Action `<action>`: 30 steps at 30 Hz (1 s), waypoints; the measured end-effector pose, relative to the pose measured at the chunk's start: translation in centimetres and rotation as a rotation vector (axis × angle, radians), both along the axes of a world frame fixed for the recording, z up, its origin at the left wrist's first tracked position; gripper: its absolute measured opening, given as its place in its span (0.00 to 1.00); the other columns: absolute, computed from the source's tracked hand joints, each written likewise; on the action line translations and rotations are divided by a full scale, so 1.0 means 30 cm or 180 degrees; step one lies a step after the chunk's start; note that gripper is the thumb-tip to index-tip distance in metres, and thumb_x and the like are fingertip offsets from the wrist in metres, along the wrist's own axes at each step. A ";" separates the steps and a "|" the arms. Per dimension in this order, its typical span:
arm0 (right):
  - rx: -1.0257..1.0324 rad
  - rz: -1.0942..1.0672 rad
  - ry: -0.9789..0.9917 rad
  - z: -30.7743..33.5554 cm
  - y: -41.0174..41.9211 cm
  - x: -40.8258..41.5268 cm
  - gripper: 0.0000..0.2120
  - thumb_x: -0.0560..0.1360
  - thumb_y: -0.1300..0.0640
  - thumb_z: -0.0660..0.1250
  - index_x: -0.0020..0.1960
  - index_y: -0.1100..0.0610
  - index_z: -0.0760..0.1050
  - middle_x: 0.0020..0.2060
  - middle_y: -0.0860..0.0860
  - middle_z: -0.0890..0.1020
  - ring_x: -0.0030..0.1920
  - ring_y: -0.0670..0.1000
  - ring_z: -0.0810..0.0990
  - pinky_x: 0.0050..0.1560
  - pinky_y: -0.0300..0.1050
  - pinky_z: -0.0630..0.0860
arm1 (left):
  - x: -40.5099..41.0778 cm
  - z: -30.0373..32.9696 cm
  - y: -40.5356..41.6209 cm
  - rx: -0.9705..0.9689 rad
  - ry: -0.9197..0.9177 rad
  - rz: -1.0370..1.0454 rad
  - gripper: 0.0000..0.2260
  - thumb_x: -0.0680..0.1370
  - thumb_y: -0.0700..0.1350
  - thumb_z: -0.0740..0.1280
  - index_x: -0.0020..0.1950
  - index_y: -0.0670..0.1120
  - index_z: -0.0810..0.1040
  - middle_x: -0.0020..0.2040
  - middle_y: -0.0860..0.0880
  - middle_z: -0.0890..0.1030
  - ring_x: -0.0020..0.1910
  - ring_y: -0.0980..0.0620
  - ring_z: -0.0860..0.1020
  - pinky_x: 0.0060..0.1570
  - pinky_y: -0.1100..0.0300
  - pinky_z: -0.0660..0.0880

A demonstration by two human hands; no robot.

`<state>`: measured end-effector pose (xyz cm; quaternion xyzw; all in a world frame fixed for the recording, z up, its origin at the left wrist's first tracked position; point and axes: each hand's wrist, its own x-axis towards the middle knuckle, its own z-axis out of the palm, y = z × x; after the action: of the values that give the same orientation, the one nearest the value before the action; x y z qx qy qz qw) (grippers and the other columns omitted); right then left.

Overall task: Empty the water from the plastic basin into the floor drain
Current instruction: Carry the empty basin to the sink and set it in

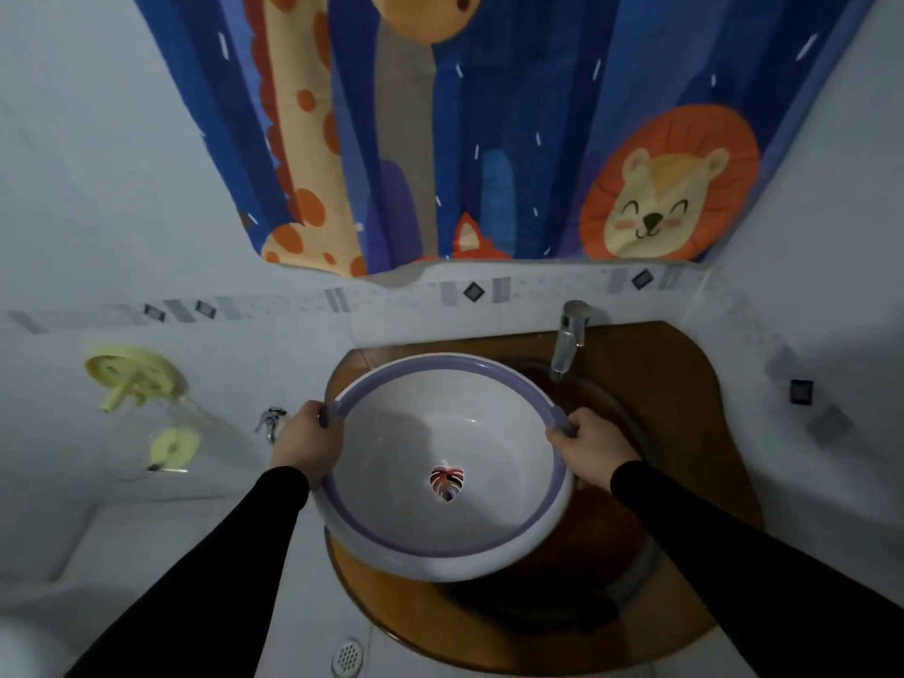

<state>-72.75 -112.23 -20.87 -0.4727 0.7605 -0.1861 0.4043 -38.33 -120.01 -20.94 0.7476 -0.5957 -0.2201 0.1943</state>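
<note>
Purple-rimmed basin (442,469) hangs over a brown sink (611,482), left hand (308,445) and right hand (584,450) each curled round its rim. The floor drain (348,657) lies below left; a hasty tilt could slop water across the tiles.

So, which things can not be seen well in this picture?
- Water in the basin: too clear and dim to tell in the head view.
- Fingers of the left hand and right hand: partly hidden under the rim.
- Sink: mostly covered by the basin.
- Drain: near the bottom edge, small.
</note>
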 end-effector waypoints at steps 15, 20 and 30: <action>0.0494 -0.0754 0.0228 -0.220 0.082 -0.182 0.12 0.78 0.44 0.58 0.55 0.51 0.71 0.43 0.51 0.79 0.40 0.51 0.79 0.39 0.46 0.78 | -0.256 -0.182 -0.081 0.0736 0.0006 -0.0937 0.16 0.82 0.54 0.55 0.59 0.44 0.74 0.50 0.42 0.81 0.44 0.43 0.77 0.43 0.53 0.72; 0.0562 -0.0750 0.0806 -0.255 0.057 -0.224 0.12 0.79 0.47 0.57 0.53 0.54 0.72 0.38 0.52 0.76 0.38 0.53 0.76 0.41 0.46 0.73 | -0.295 -0.252 -0.077 0.1014 -0.0062 -0.1117 0.11 0.82 0.51 0.58 0.57 0.44 0.71 0.45 0.42 0.78 0.40 0.43 0.75 0.38 0.53 0.70; 0.0516 -0.0500 0.1580 -0.293 0.001 -0.261 0.13 0.79 0.48 0.58 0.53 0.57 0.73 0.41 0.55 0.78 0.40 0.57 0.76 0.40 0.46 0.72 | -0.370 -0.397 -0.052 0.1234 -0.0666 -0.0945 0.05 0.82 0.47 0.59 0.50 0.46 0.70 0.37 0.49 0.72 0.32 0.53 0.70 0.28 0.59 0.64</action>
<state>-80.59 -112.18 -29.66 -0.4095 0.8831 -0.0338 0.2264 -49.43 -121.58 -32.85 0.6940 -0.6624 -0.2777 -0.0496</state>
